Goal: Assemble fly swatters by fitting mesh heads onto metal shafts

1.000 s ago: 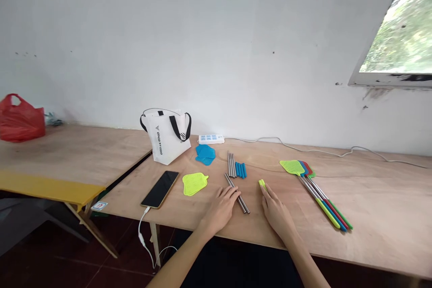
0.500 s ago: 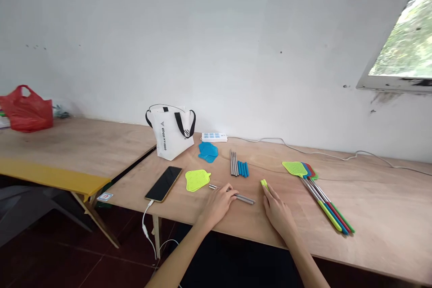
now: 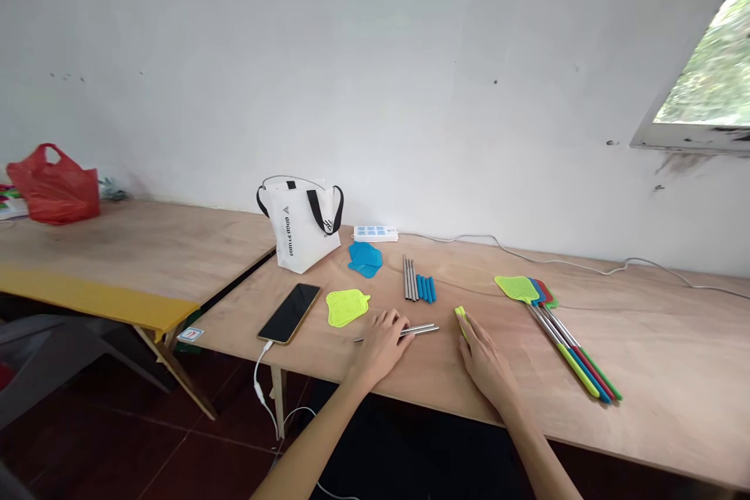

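Observation:
My left hand rests on two thin metal rods that lie almost crosswise on the wooden table; its fingers curl over them. My right hand lies flat on the table with its fingertips on a small yellow-green handle piece. A yellow-green swatter head lies just left of my left hand. Behind the rods sit more metal rods, several blue handles and blue swatter heads.
Several assembled fly swatters lie to the right. A phone on a cable, a white tote bag and a power strip stand to the left and back. A red plastic bag sits on the neighbouring table.
My left hand has turned the two metal rods from pointing towards me to lying nearly sideways. My right hand stayed on the yellow-green piece.

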`<state>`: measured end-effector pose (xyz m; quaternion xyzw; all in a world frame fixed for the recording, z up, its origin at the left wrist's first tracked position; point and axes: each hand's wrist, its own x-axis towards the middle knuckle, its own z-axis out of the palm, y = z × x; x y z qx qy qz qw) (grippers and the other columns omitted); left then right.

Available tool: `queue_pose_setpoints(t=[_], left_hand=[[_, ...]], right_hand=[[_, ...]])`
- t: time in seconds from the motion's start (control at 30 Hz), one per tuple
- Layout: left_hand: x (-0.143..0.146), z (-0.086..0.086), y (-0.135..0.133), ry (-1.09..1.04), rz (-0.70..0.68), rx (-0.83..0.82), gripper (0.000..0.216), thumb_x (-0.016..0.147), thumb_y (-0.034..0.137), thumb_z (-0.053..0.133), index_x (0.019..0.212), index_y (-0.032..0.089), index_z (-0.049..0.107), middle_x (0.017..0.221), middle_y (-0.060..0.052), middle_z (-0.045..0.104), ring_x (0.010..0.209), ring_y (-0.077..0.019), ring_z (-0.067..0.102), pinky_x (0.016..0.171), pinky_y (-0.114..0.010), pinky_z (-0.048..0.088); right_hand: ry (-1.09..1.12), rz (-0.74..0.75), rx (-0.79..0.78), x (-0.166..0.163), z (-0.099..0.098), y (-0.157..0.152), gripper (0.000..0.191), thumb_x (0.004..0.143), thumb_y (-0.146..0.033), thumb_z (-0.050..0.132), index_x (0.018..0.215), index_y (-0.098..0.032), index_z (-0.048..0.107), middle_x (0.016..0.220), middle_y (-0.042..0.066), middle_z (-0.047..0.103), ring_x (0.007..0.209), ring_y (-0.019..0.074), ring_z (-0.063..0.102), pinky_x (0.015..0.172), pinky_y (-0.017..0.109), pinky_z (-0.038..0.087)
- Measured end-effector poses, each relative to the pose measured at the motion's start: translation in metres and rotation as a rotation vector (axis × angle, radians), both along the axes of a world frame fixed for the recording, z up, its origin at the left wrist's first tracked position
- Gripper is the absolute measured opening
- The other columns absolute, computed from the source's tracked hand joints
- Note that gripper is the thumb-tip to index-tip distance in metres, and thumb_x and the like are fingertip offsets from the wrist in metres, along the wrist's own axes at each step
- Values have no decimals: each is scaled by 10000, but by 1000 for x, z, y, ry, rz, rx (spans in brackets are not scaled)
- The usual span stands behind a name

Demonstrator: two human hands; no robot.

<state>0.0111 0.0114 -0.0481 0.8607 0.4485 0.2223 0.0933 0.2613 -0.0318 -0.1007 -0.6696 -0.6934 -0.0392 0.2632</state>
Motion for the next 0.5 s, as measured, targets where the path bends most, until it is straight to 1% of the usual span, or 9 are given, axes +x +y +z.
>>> queue_pose_setpoints(t=[0.07, 0.13, 0.2, 0.3, 0.4, 0.5], left_hand=[[0, 0, -1, -10, -26, -2, 175, 1015, 393, 569, 1065, 234, 624, 1107, -36, 608, 1036, -229, 567, 912, -366, 427], [0, 2, -2, -24, -48, -3, 174, 1010, 398, 580, 1042, 230, 616, 1095, -32, 605, 1031, -226, 562, 899, -356, 428], [1, 4, -2, -22, -49, -18, 172, 1018, 386, 567, 1001, 219, 604, 1081, -35, 603, 1017, -223, 563, 884, -351, 428], [2, 6, -2, -27, -37, -64, 181, 1018, 382, 565, 963, 210, 584, 1061, -38, 612, 1005, -223, 568, 870, -347, 426], [2, 5, -1, -49, -43, -91, 177, 1005, 382, 592, 958, 213, 570, 1039, -31, 630, 1004, -221, 571, 869, -340, 422], [2, 4, -1, -55, -52, -76, 162, 1002, 372, 602, 973, 219, 556, 1042, -25, 639, 1006, -219, 570, 880, -340, 411]], right_hand=[[8, 30, 32, 1, -1, 0, 593, 1007, -280, 276, 1595, -207, 300, 1602, 89, 417, 1465, 210, 402, 1191, 426, 384], [6, 59, 54, 2, -1, 0, 580, 1009, -273, 269, 1581, -194, 324, 1607, 95, 407, 1461, 208, 407, 1192, 427, 380], [-2, 75, 68, 3, -2, 0, 559, 1014, -273, 259, 1556, -192, 372, 1576, 101, 452, 1438, 215, 440, 1187, 439, 383], [-6, 57, 78, 3, -3, 0, 542, 1015, -286, 267, 1530, -207, 415, 1502, 109, 532, 1387, 233, 495, 1153, 457, 418], [8, 48, 67, 3, -1, 0, 529, 1012, -286, 281, 1516, -226, 429, 1444, 108, 567, 1352, 237, 521, 1120, 447, 449], [32, 66, 54, 3, 2, 0, 496, 1014, -281, 277, 1462, -243, 485, 1391, 102, 586, 1303, 236, 552, 1095, 437, 469]])
